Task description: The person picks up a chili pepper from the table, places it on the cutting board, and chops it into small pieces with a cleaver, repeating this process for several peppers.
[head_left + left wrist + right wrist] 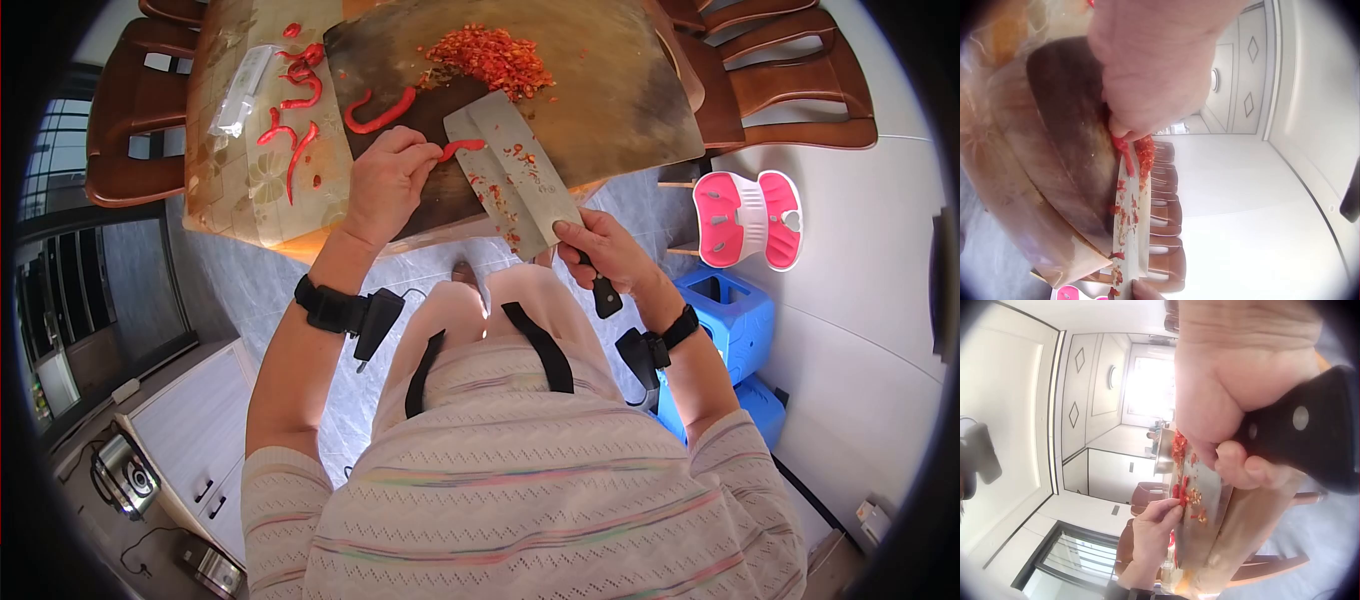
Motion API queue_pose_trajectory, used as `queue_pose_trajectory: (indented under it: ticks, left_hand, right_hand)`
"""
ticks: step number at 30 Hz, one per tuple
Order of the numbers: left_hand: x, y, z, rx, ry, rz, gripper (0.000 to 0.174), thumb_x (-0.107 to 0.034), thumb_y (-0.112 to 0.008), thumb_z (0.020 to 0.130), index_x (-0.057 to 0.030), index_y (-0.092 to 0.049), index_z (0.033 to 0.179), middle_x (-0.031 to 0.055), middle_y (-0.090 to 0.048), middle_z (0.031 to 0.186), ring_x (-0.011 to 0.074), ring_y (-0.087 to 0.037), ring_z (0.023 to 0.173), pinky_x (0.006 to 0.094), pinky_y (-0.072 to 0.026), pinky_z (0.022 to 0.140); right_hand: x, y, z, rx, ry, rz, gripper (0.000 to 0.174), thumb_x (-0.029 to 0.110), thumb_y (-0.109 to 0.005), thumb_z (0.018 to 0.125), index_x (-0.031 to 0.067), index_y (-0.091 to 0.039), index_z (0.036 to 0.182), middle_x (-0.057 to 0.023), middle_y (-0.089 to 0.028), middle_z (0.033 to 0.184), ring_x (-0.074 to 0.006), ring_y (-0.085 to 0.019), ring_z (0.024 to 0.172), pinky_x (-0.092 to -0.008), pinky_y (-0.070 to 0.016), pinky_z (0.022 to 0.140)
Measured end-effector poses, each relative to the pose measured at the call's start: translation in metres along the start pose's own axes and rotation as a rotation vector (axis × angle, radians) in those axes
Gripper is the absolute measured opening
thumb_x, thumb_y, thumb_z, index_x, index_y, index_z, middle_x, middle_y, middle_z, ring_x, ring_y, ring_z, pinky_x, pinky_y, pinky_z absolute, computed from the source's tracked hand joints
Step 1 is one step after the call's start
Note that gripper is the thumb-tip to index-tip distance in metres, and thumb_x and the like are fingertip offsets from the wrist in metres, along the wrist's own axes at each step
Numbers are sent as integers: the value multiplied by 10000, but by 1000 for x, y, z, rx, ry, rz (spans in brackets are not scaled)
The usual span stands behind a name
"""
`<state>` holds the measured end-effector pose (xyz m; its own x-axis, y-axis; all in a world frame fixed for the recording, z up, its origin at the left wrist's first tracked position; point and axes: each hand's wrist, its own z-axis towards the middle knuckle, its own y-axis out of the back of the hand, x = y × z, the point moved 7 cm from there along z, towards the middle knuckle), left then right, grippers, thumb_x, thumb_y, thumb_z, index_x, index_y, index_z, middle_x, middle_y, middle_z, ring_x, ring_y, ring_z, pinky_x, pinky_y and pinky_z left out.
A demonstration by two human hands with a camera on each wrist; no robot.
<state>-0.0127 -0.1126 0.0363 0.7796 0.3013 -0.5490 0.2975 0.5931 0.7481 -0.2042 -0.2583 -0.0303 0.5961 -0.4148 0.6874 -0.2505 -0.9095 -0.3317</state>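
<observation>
My right hand (604,250) grips the black handle of a wide cleaver (515,175), its blade tilted over the near edge of the dark cutting board (620,110). Bits of chopped chili and seeds stick to the blade. Between thumb and fingers, my left hand (388,185) pinches a red chili piece (463,148) whose free end overlaps the blade. In the left wrist view the chili piece (1127,159) hangs beside the blade's upper part. A heap of chopped red chili (488,60) lies farther back on the board, and a whole curved chili (380,112) lies left of the blade.
Several whole red chilies (302,90) and a clear plastic packet (243,90) lie on the patterned tablecloth (220,190) left of the board. Brown chairs (790,75) flank the table. A pink-and-white seat (748,220) and blue plastic stools (725,325) stand at the right.
</observation>
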Motion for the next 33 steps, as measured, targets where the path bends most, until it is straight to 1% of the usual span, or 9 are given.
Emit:
queue_pose_trajectory:
  ticks: [4, 10, 12, 14, 17, 23, 29, 31, 33]
  left_hand:
    - [2, 1, 0, 7, 9, 1, 126, -11, -666, 738, -60, -680, 853, 57, -603, 854, 223, -607, 783, 302, -493, 680]
    - [1, 0, 0, 13, 14, -1, 130, -4, -669, 734, -59, -677, 851, 52, -602, 849, 215, -608, 761, 294, -492, 665]
    - [2, 1, 0, 13, 22, -15, 130, -2, -669, 735, -57, -676, 852, 51, -602, 848, 209, -608, 750, 288, -491, 656]
    - [9, 0, -1, 24, 145, -116, 131, 3, -670, 740, -48, -674, 860, 50, -605, 857, 188, -607, 734, 271, -493, 645]
    - [10, 3, 1, 55, 195, -112, 136, 7, -670, 744, -45, -674, 870, 48, -608, 868, 171, -605, 730, 258, -496, 644]
    - [18, 18, -3, 7, 40, 28, 136, 0, -678, 723, -47, -680, 850, 46, -611, 879, 192, -611, 763, 280, -501, 673]
    - [14, 16, -3, 18, 59, 37, 131, -5, -683, 702, -50, -685, 825, 44, -599, 852, 208, -607, 767, 297, -495, 669]
    - [13, 15, -3, 14, 64, 62, 126, -11, -687, 705, -50, -685, 825, 45, -592, 837, 205, -603, 757, 295, -493, 664]
    - [12, 14, -5, 13, 68, 91, 122, -17, -690, 708, -50, -684, 825, 46, -584, 822, 202, -599, 746, 293, -490, 658]
  right_hand:
    - [3, -1, -11, 15, -51, -49, 242, 299, -529, 935, 64, -498, 884, 15, -441, 634, -59, -396, 418, -220, -343, 366]
    - [-5, -5, -2, 11, -39, 8, 256, 306, -534, 932, 60, -490, 874, 18, -441, 631, -60, -392, 420, -223, -342, 366]
    - [-4, -8, -6, 26, 6, -80, 254, 292, -528, 934, 59, -482, 844, 16, -443, 629, -62, -394, 421, -226, -345, 366]
    - [-6, -11, -4, 11, -14, -54, 254, 287, -527, 934, 60, -479, 832, 16, -443, 631, -63, -398, 422, -226, -347, 367]
    - [-10, -17, -1, 4, -28, 16, 258, 282, -528, 935, 67, -475, 804, 12, -448, 639, -65, -407, 425, -226, -355, 371]
    - [-14, -20, -3, 13, -49, 94, 230, 270, -521, 940, 69, -466, 842, 8, -448, 640, -66, -403, 424, -228, -361, 368]
    - [-16, -29, 0, 9, -39, 101, 224, 270, -531, 939, 64, -469, 877, 6, -448, 650, -69, -398, 428, -231, -353, 367]
    - [-19, -35, 6, 22, -22, 113, 233, 280, -519, 948, 48, -500, 964, 16, -448, 650, -59, -389, 423, -212, -332, 364]
    - [-17, -37, 0, 3, -43, 117, 226, 278, -519, 948, 54, -492, 937, 15, -448, 649, -61, -390, 430, -217, -338, 376]
